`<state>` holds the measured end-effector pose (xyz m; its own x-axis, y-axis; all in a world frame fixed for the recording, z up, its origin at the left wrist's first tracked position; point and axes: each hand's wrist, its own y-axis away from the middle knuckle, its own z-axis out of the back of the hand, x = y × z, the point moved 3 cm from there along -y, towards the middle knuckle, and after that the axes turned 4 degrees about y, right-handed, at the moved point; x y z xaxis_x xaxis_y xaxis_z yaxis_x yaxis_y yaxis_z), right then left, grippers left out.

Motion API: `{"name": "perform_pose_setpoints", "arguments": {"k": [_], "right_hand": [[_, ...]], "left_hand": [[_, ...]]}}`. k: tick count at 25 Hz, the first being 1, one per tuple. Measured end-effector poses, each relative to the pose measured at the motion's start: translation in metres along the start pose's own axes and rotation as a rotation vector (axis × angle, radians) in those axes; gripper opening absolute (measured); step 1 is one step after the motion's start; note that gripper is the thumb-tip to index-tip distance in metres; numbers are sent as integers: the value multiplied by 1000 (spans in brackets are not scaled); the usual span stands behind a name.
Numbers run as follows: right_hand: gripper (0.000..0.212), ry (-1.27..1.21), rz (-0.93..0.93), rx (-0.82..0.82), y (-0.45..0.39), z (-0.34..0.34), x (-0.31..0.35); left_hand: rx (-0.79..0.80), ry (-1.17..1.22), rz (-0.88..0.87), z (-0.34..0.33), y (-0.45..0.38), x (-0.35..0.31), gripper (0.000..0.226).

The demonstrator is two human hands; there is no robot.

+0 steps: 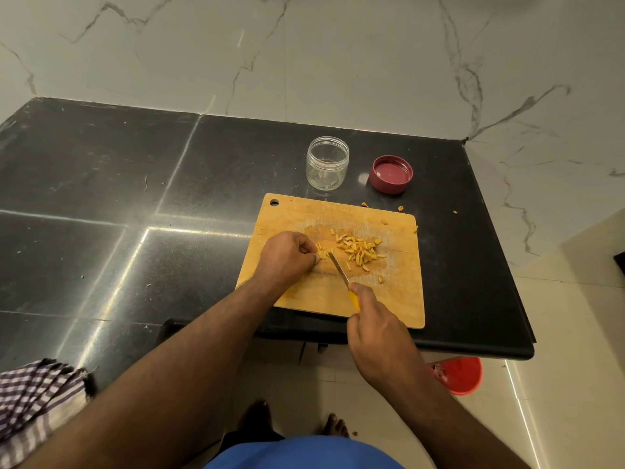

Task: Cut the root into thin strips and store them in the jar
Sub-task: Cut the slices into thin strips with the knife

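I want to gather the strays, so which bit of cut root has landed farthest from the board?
The lone yellow bit on the black counter, right of the cutting board; the other strays sit close by the board's far edge.

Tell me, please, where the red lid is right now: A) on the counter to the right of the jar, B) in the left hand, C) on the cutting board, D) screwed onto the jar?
A: the lid lies upside down on the counter, right of the open jar and apart from it.
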<state>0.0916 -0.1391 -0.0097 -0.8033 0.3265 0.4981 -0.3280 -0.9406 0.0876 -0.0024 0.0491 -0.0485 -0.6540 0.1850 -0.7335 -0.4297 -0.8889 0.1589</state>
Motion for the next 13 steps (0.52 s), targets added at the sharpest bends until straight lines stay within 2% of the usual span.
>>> {"name": "perform_pose_setpoints", "arguments": {"k": [13], "right_hand": [[45,21,10,64,-25,-13,13]], "left_hand": [[0,5,-6,0,0,0,12]]}}
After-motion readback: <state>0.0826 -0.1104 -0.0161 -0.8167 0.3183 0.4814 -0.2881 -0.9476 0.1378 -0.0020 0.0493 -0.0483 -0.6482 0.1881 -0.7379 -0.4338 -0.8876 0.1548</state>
